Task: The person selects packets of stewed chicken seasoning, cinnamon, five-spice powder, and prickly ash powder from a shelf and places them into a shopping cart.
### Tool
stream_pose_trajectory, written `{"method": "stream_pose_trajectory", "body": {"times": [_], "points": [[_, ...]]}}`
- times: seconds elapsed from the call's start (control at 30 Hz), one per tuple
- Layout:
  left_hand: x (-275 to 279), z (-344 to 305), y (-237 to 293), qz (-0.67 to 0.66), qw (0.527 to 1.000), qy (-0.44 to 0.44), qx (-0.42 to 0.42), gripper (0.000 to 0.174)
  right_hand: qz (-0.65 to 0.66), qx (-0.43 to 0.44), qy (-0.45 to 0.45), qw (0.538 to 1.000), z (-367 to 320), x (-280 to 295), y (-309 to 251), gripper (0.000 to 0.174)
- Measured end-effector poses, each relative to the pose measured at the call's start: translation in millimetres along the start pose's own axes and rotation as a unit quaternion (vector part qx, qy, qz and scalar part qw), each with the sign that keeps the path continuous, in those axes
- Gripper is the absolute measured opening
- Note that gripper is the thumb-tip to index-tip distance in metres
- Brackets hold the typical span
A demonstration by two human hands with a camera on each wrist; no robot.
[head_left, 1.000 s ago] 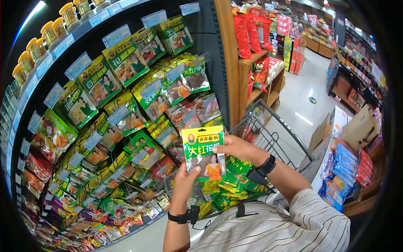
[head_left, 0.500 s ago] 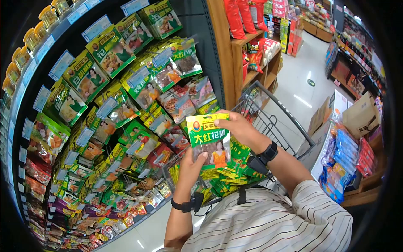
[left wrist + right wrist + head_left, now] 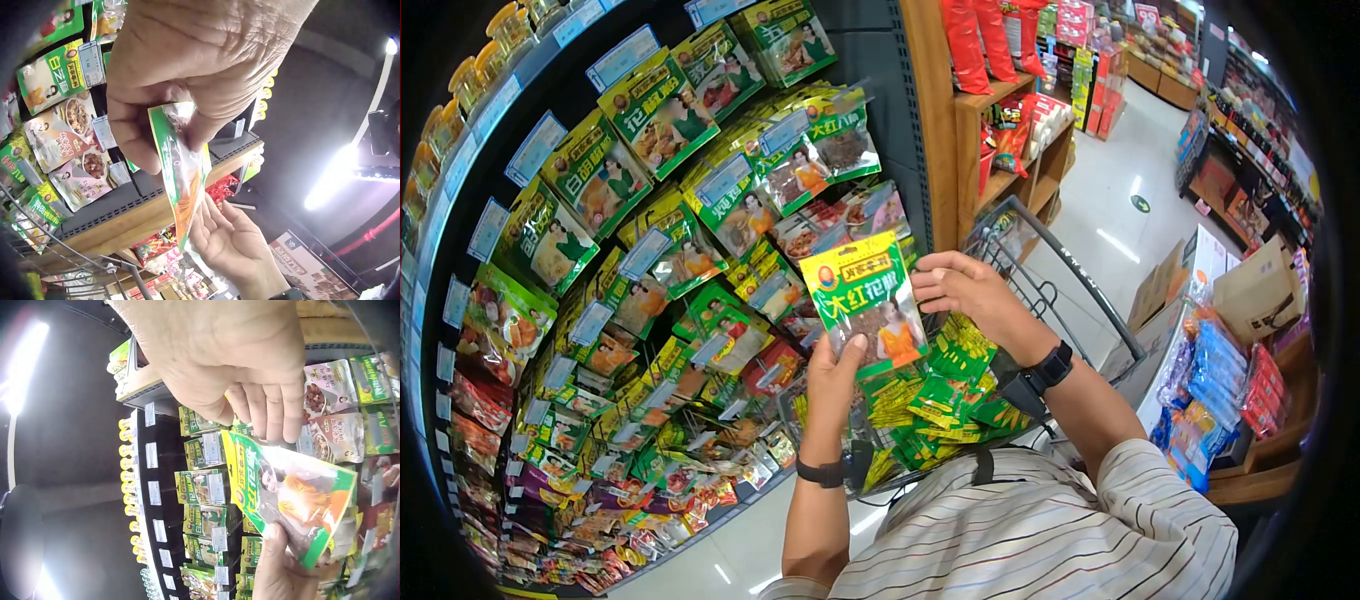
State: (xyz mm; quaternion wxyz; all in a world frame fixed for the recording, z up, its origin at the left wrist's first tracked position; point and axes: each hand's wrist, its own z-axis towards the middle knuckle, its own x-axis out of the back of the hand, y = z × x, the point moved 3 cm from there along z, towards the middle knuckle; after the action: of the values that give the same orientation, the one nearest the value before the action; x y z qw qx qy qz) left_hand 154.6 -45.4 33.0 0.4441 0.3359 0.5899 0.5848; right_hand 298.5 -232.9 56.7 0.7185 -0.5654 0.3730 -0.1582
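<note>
A green and yellow spice packet (image 3: 863,305) is pinched at its lower left corner by the left hand (image 3: 833,375), thumb on the front. Beside the packet's right edge is the right hand (image 3: 975,295), its fingers extended and loosely bent. In the left wrist view, the packet (image 3: 181,169) is seen nearly edge-on between thumb and fingers of the left hand (image 3: 187,69); the right hand (image 3: 231,240) lies beyond it, palm showing. The right wrist view shows the packet's front (image 3: 294,494) below the fingers of the right hand (image 3: 231,362), which hold nothing.
Rows of hanging packets (image 3: 665,245) fill the shelf on the left. A wire shopping cart (image 3: 1055,290) with several green packets (image 3: 955,385) stands just beyond the body. A wooden shelf (image 3: 1055,165) with red bags is behind it; blue bagged goods (image 3: 1215,375) lie at right.
The right hand has come off the packet's top edge and moved to its right. The left hand has shifted left, and the packet has tilted.
</note>
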Motion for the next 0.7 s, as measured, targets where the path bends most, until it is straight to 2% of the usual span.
{"method": "stream_pose_trajectory", "body": {"times": [0.3,0.4,0.5,0.7], "points": [[12,38,7,0.029,0.998,0.027,-0.046,0.037,-0.011,-0.047,0.012,0.999,-12,17,-1,0.032],[16,52,11,0.016,1.000,0.021,-0.015,0.037,-0.016,-0.058,0.015,0.998,-17,22,-1,0.031],[20,68,13,0.033,0.997,0.026,-0.062,0.037,-0.028,-0.066,0.024,0.997,-21,24,-2,0.030],[25,85,17,0.027,0.999,0.020,-0.043,0.044,-0.017,-0.069,0.022,0.997,-29,30,0,0.029]]}}
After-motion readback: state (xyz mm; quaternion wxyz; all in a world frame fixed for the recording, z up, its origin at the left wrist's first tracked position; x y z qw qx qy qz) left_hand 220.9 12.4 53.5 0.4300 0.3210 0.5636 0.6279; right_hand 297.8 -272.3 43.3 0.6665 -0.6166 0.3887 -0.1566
